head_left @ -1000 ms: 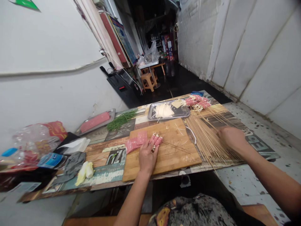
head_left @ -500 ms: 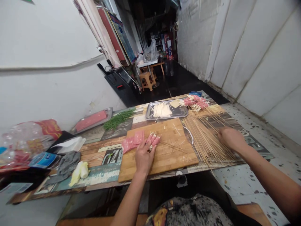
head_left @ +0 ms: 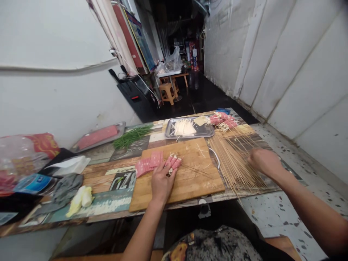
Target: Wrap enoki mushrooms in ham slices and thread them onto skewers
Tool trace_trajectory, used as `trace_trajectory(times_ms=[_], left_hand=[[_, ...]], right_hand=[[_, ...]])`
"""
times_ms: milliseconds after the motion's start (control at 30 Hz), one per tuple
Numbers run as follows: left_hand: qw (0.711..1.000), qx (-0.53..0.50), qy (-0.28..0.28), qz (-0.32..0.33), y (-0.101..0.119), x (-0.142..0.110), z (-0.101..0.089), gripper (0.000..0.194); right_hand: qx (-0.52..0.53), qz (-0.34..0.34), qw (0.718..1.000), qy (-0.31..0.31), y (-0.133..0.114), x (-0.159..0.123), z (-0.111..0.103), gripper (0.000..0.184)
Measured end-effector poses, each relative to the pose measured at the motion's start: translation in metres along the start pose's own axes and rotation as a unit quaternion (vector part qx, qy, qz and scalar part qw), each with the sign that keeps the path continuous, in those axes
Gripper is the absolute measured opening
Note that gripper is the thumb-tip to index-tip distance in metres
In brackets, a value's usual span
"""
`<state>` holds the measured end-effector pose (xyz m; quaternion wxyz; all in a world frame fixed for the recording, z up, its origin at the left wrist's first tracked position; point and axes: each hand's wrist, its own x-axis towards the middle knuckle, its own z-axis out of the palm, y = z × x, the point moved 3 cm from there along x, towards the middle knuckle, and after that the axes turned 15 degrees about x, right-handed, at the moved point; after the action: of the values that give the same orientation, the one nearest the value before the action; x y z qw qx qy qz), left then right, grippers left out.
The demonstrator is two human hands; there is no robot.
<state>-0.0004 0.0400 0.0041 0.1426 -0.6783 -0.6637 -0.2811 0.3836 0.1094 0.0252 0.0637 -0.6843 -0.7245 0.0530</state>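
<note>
On the wooden cutting board (head_left: 198,177), several pink meat rolls (head_left: 174,161) with white enoki ends lie side by side, with thin skewers running from them to the right. My left hand (head_left: 162,181) presses its fingers round these rolls, gripping them against the board. Flat meat slices (head_left: 148,163) overlap just left of that hand. My right hand (head_left: 265,161) is closed in a fist over the right edge of a spread of bamboo skewers (head_left: 236,163); its fingertips are hidden, so what it pinches cannot be made out.
Behind the board stands a tray of enoki mushrooms (head_left: 185,127), with finished meat-roll skewers (head_left: 223,120) to its right. Green chives (head_left: 133,136) and a tray of meat (head_left: 99,136) lie at the back left. A grey cloth (head_left: 66,190) and cabbage pieces (head_left: 81,198) sit front left.
The whole view has shifted, so the table contents appear further left. My left hand stays on the meat rolls, and my right hand remains closed by the bamboo skewers.
</note>
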Motion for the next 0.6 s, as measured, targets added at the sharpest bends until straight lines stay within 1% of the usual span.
trace_trajectory(times_ms=[67, 133, 167, 200, 267, 300, 367, 467, 533, 600], left_hand=[[1.0, 0.004, 0.0, 0.0, 0.0, 0.0, 0.0, 0.031], [1.0, 0.006, 0.002, 0.006, 0.001, 0.0, 0.0, 0.032], [1.0, 0.006, 0.004, 0.008, 0.001, 0.0, 0.0, 0.032], [1.0, 0.006, 0.005, 0.009, 0.001, 0.0, 0.0, 0.033], [1.0, 0.007, 0.008, 0.008, 0.001, 0.0, 0.0, 0.032], [1.0, 0.005, 0.007, 0.006, 0.001, 0.0, 0.001, 0.032], [1.0, 0.001, 0.004, 0.001, 0.0, 0.0, 0.001, 0.032], [1.0, -0.005, -0.007, -0.008, -0.001, 0.001, 0.002, 0.035], [1.0, -0.007, -0.006, -0.012, -0.001, 0.001, 0.002, 0.035], [1.0, -0.009, -0.004, -0.011, -0.001, 0.002, 0.001, 0.034]], right_hand=[[0.021, -0.042, 0.999, 0.021, -0.012, -0.018, -0.005, 0.019], [0.093, -0.109, 0.989, 0.037, -0.032, -0.042, -0.006, 0.012], [0.142, -0.151, 0.978, 0.037, -0.044, -0.056, -0.005, 0.012], [0.192, -0.191, 0.962, 0.034, -0.057, -0.068, -0.002, 0.012], [0.28, -0.269, 0.921, 0.031, -0.083, -0.09, 0.005, 0.018], [0.308, -0.306, 0.9, 0.031, -0.094, -0.098, 0.01, 0.022], [0.327, -0.355, 0.875, 0.034, -0.111, -0.108, 0.018, 0.032], [0.309, -0.381, 0.868, 0.071, -0.119, -0.113, 0.027, 0.036], [0.298, -0.392, 0.864, 0.102, -0.116, -0.116, 0.028, 0.035], [0.287, -0.404, 0.861, 0.115, -0.111, -0.118, 0.029, 0.034]])
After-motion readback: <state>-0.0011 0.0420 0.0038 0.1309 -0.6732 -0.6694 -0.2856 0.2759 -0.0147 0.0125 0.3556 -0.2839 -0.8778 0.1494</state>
